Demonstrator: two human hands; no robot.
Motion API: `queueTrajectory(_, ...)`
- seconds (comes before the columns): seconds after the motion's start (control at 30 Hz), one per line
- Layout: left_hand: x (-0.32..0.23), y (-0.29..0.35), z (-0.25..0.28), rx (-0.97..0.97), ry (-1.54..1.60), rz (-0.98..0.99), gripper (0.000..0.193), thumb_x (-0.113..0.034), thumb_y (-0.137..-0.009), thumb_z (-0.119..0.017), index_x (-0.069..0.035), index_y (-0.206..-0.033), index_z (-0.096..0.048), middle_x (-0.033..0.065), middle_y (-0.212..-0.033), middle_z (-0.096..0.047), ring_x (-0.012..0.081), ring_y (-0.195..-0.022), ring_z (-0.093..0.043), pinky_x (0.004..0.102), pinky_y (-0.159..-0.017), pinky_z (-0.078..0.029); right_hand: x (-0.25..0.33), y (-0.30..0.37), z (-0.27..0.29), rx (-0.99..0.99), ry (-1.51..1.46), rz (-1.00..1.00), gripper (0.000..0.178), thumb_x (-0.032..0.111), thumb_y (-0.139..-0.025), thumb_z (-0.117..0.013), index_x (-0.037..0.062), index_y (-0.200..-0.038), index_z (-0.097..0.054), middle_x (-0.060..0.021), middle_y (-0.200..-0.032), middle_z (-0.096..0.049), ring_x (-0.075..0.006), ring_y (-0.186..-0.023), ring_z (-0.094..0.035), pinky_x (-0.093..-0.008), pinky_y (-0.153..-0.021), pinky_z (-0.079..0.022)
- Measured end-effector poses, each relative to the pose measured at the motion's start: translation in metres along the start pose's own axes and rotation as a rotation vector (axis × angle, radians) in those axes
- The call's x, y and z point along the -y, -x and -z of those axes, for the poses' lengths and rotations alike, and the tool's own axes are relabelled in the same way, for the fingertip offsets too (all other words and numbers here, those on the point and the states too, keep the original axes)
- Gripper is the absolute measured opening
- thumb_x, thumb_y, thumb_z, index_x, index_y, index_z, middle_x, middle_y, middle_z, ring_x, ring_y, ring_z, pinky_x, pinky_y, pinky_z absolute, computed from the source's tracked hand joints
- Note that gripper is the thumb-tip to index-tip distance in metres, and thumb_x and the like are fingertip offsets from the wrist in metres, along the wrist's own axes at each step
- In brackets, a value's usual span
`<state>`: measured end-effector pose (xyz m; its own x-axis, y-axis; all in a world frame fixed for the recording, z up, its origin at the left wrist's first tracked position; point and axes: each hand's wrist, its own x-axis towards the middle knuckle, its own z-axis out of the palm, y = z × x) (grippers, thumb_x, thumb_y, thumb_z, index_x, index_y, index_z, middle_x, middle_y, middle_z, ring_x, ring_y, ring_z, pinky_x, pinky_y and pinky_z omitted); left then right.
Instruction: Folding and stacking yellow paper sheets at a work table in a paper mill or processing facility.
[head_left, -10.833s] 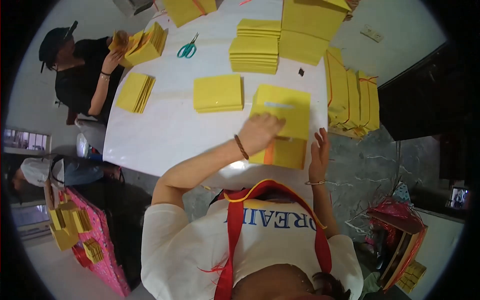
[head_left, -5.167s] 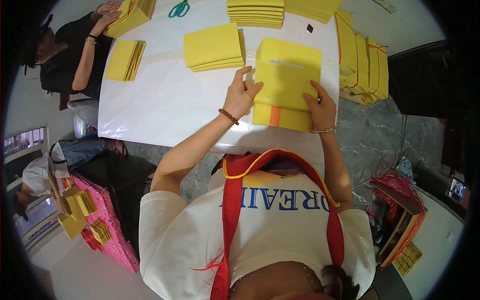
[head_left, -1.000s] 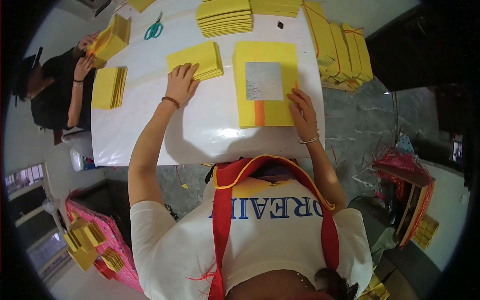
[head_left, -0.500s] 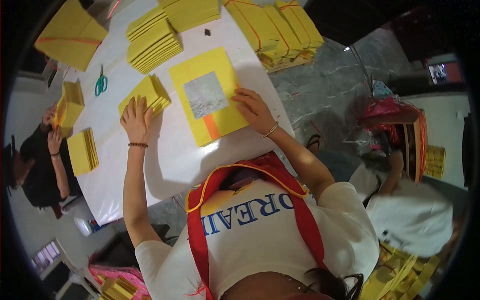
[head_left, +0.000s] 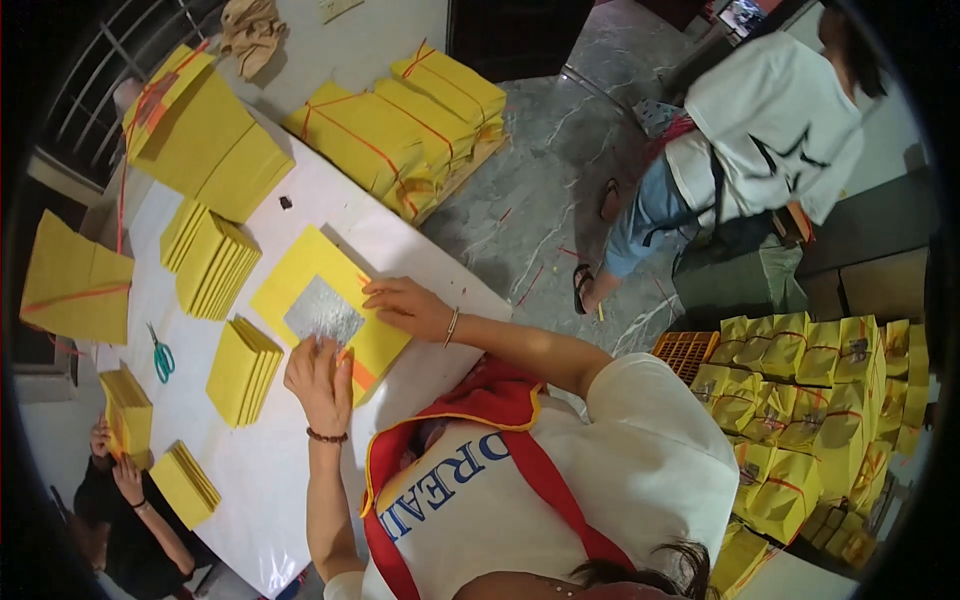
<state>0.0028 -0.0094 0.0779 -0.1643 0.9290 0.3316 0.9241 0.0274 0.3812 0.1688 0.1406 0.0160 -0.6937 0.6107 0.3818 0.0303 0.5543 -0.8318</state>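
A yellow paper sheet or thin stack (head_left: 276,284) lies on the white-covered table, with a crinkled silver foil square (head_left: 318,305) at its middle and an orange strip (head_left: 364,377) near its close edge. My left hand (head_left: 320,388) touches the foil's near edge, fingers bent and thumb apart beside the strip. Stretched fingers of my right hand (head_left: 412,308) rest on the sheet's right edge. Left of it sits a small folded yellow paper stack (head_left: 243,372), untouched. Whether the left fingertips grip any foil is hard to see.
Green-handled scissors (head_left: 161,357) and a larger yellow stack (head_left: 214,265) are on the table. At the left a co-worker's hands (head_left: 125,478) hold yellow paper. Another person (head_left: 775,130) stands at the right. Tied yellow bundles (head_left: 440,110) lie beyond the table; more bundles (head_left: 800,400) are piled right.
My left hand has left the small yellow stack and come onto the foil. My right hand remains at the sheet's edge. The view has turned right, and the person there now stands upright.
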Motion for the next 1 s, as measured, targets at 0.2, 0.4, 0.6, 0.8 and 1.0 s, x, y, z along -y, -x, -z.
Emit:
queueTrajectory(0.2, 0.004, 0.008, -0.016, -0.037, 0.204, 0.113, 0.03, -0.02, -0.083, -0.056, -0.005, -0.109, -0.057, 0.0161, -0.121, -0.045, 0.0317, -0.114, -0.039, 0.042, -0.097, -0.027, 0.002, -0.002, 0.001, 0.003, -0.006, -0.027, 0.02, 0.015, -0.083, -0.054, 0.0088, -0.1, -0.061, -0.0074, -0.119, -0.052, -0.0245, -0.112, -0.045, -0.0344, -0.096, -0.034)
queueTrajectory(0.4, -0.005, 0.013, -0.011, -0.048, 0.01, 0.027, 0.032, -0.022, -0.082, -0.058, -0.007, -0.111, -0.056, 0.0154, -0.125, -0.043, 0.0335, -0.117, -0.035, 0.0446, -0.097, -0.024, 0.001, -0.003, 0.003, 0.014, -0.002, 0.016, 0.021, 0.016, -0.083, -0.053, 0.009, -0.102, -0.06, -0.0074, -0.118, -0.052, -0.0243, -0.112, -0.045, -0.0346, -0.096, -0.033)
queueTrajectory(0.6, -0.008, 0.022, -0.015, 0.074, -0.085, -0.058, 0.046, -0.035, -0.081, -0.055, -0.008, -0.118, -0.05, 0.0161, -0.129, -0.039, 0.0339, -0.121, -0.032, 0.0447, -0.098, -0.021, 0.001, -0.002, -0.001, 0.011, -0.002, 0.004, 0.02, 0.016, -0.084, -0.052, 0.0087, -0.101, -0.06, -0.0075, -0.12, -0.051, -0.0238, -0.112, -0.045, -0.0345, -0.096, -0.033)
queueTrajectory(0.8, -0.008, 0.024, -0.02, 0.064, 0.055, -0.073, 0.055, -0.028, -0.075, -0.062, -0.006, -0.122, -0.046, 0.0176, -0.132, -0.035, 0.0393, -0.122, -0.028, 0.0501, -0.099, -0.024, 0.001, -0.004, 0.002, 0.013, 0.01, 0.025, 0.02, 0.015, -0.083, -0.052, 0.008, -0.1, -0.06, -0.0075, -0.121, -0.05, -0.024, -0.112, -0.044, -0.0345, -0.096, -0.033)
queueTrajectory(1.0, -0.007, 0.025, -0.019, 0.065, 0.061, -0.056, 0.054, -0.028, -0.073, -0.067, -0.007, -0.119, -0.048, 0.0177, -0.131, -0.036, 0.0397, -0.123, -0.027, 0.0485, -0.1, -0.024, 0.005, -0.004, 0.005, 0.049, 0.003, 0.0, 0.02, 0.014, -0.083, -0.053, 0.0074, -0.1, -0.06, -0.0076, -0.12, -0.05, -0.0248, -0.113, -0.044, -0.0347, -0.097, -0.033)
